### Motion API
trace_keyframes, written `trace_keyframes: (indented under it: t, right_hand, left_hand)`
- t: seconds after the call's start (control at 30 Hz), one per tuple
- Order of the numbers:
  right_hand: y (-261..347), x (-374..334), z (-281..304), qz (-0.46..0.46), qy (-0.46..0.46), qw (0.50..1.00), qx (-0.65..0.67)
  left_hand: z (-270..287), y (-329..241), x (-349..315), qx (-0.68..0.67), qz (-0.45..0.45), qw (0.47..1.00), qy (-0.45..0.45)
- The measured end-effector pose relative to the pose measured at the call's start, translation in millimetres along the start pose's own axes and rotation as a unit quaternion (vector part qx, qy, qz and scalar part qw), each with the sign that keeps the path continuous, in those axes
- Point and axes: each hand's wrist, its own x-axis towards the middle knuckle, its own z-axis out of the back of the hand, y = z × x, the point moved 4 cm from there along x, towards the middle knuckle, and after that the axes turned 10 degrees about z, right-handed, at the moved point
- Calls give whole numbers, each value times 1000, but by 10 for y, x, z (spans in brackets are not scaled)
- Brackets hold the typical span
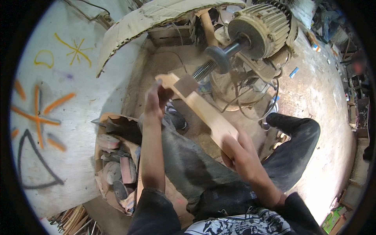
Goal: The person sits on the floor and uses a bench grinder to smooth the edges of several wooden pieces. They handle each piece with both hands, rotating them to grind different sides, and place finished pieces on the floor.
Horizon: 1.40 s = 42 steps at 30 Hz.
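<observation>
A long, pale shaped piece of wood [207, 113] slants across in front of me, narrow and curved at its far end and wider toward me. My left hand [156, 100] grips the far end, with the thumb along its edge. Around the near, wide end my right hand [239, 152] is closed. A dark brown square patch or block [186, 86] shows on the wood near the far end; whether it is a separate piece I cannot tell. Just beyond it points the threaded tapered spindle [205, 69] of an electric motor [262, 29]; contact with the wood is unclear.
Left of my leg, a torn cardboard box [102, 168] holds several worn blocks and rounded pieces. A bent cardboard sheet [156, 17] arches behind the spindle. Loose cables [250, 113] hang below the motor. A white wall panel [58, 102] with painted marks stands at left.
</observation>
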Motion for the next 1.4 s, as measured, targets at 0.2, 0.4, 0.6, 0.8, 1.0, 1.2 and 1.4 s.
trace_keyframes:
  t: [0.2,0.4,0.6,0.8,1.0,1.2,1.4]
  right_hand:
    - [-129,-973,638,-72,-95,992,26]
    - [65,-1411,747,-12,-78,995,59]
    - [255,-1307,607,14,-72,994,77]
    - [450,-1043,386,3,-17,997,77]
    - [548,-527,83,23,17,995,93]
    - [445,141,-180,48,38,995,77]
    - [326,486,-287,85,46,994,47]
  left_hand:
    - [-206,551,-878,-8,49,996,70]
    - [-418,497,-1200,36,18,996,80]
    - [-470,203,-1183,5,-39,997,66]
    - [-351,70,-892,-7,-89,996,18]
    - [-217,65,-252,-63,-100,991,63]
    - [115,56,414,-55,-33,992,105]
    - [167,18,393,129,-156,976,76]
